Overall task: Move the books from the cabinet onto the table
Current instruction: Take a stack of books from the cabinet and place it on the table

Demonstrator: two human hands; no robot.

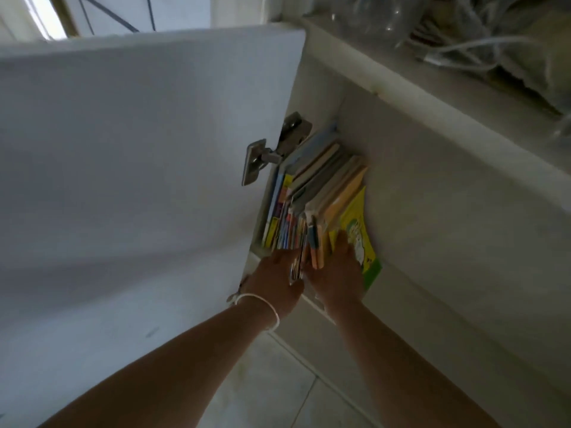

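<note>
- Head view looks down into a white cabinet (432, 186) whose door (139, 143) stands swung wide to the left on a metal hinge (272, 149), which leaves the opening free for both arms.
- The books (312, 193) stand upright in a packed row on the cabinet shelf, pushed against the left wall beside the hinge, spines and edges facing out; the row leans a little, probably because nothing props its right end.
- At that right end a yellow-and-green book (360, 233) tilts outward, its cover partly exposed.
- The left hand (278, 279), with a white bracelet (262, 307) on its wrist, reaches to the near edges of the thin books in the middle of the row. Its fingers are hidden among the books, so I cannot tell how far they are spread or whether they grip anything.
- The right hand (336, 273) lies with its fingers laid fairly flat against the yellow-and-green book and its neighbours; whether it has closed on any is not clear either.
- The two hands flank a bundle of books, which suggests a two-sided squeeze so that several come out together without fanning apart.
- No surface for the books shows here; only pale floor tiles (278, 381) below. All the books seem to be in the cabinet, so the task looks barely begun.
- A clutter of clear plastic (479, 35) sits on the shelf above, clear of the reach.
</note>
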